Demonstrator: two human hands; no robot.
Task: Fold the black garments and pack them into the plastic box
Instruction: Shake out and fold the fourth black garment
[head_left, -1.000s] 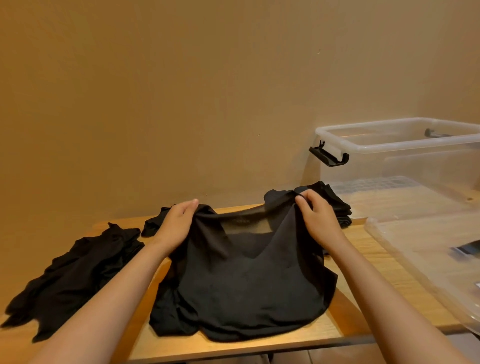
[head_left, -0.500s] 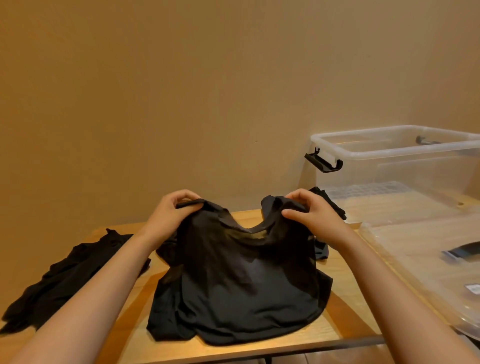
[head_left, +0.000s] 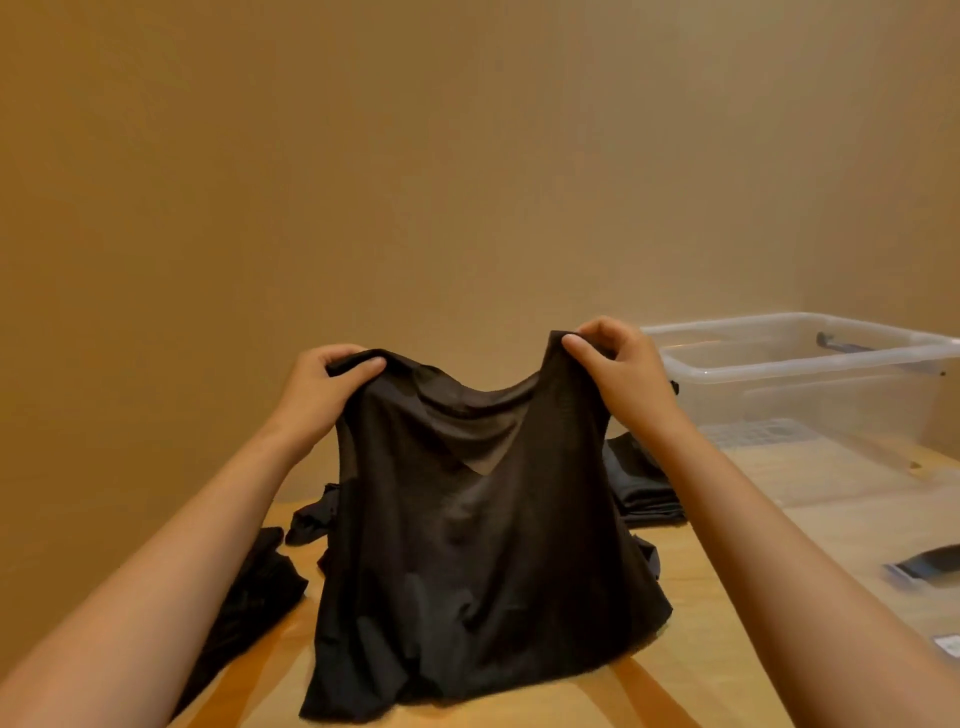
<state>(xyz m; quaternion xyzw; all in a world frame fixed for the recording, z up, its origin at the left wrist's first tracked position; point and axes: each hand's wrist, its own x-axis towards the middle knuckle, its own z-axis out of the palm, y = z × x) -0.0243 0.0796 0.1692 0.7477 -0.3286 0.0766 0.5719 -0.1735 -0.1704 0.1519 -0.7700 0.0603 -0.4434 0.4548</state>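
A thin black top (head_left: 467, 561) hangs in front of me, its hem still bunched on the wooden table (head_left: 691, 613). My left hand (head_left: 322, 384) pinches its left shoulder and my right hand (head_left: 618, 369) pinches its right shoulder, so the neckline sags between them. A crumpled black garment (head_left: 254, 592) lies on the table to the left. A folded black garment (head_left: 639, 483) sits behind my right forearm, partly hidden. The clear plastic box (head_left: 810, 384) stands open at the right, against the wall.
The box's clear lid (head_left: 883, 525) lies flat on the table in front of the box, with a black latch (head_left: 930, 564) on it. A tan wall runs close behind the table. The table's left edge is near the crumpled garment.
Both hands have risen and lifted the black top off the table by its shoulders, so it now hangs upright instead of lying spread. The view has tilted up.
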